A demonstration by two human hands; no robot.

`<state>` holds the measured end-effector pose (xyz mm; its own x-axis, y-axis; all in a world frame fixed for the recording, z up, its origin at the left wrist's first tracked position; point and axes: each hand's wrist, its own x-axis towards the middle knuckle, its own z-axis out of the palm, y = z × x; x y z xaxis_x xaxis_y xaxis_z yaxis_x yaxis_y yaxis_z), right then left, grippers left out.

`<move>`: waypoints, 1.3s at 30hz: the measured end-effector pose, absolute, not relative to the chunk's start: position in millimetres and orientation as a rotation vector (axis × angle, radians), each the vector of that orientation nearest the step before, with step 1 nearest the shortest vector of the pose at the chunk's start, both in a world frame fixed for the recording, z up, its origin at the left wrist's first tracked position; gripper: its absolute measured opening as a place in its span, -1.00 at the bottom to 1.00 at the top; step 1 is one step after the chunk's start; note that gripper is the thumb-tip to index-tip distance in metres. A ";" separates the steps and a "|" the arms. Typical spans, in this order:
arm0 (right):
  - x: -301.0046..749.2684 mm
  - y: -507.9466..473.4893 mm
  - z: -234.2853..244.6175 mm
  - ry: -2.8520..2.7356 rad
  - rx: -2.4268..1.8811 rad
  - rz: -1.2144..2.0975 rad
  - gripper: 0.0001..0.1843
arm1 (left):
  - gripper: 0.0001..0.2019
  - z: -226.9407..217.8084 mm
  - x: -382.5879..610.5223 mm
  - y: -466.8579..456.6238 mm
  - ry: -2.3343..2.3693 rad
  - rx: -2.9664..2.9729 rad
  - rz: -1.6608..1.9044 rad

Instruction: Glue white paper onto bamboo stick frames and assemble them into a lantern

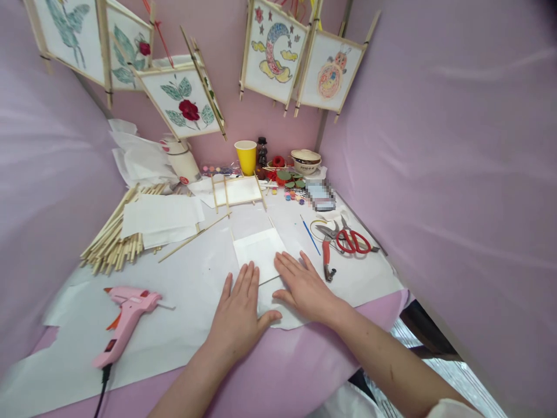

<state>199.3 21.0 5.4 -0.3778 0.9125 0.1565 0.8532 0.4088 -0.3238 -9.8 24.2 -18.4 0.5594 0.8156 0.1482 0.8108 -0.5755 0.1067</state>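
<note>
My hands lie flat and open, neither clamped on anything: my left hand (237, 310) and right hand (304, 287) rest palms down with the fingers spread apart, the thumbs nearly meeting. Their fingertips touch or sit just beside the lower corners of a square white paper panel (260, 253), which lies at the centre of the frame on a broad white paper sheet (191, 278). A thin pale stick shows along the panel's lower right edge, just above my right thumb. The panel is blank, as is the paper on a pale bamboo-stick frame (235, 191) higher up, near the far end of the table. By contrast, the bamboo-framed paper panels (187, 101) hanging at the top of the frame are fully coloured with a red rose, a crescent moon and other pictures. A heap of cut bamboo sticks (113, 238) and a stack of white paper sheets (161, 219) lie to the left, so plenty of material remains unused. A pink hot glue gun (126, 319) lies at lower left, beyond my left hand, and red-handled scissors (352, 241) lie to the right of my right hand. My forearms cross the near edge of the white sheet and the pink table covering (278, 371). A lilac cloth wall (444, 174) closes in the right side.
</note>
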 end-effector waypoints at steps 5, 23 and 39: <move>205.3 33.0 6.5 -1.932 -1.776 0.206 -0.46 | -0.05 -17.1 -9.0 19.6 1.549 2.687 0.359; 151.7 12.3 71.3 -1.388 -1.251 0.537 -0.61 | -0.22 22.6 -16.4 20.9 1.154 1.446 1.126; 189.4 10.4 46.6 -1.793 -1.386 0.278 -0.62 | -0.30 16.5 -27.4 37.6 1.402 1.239 1.113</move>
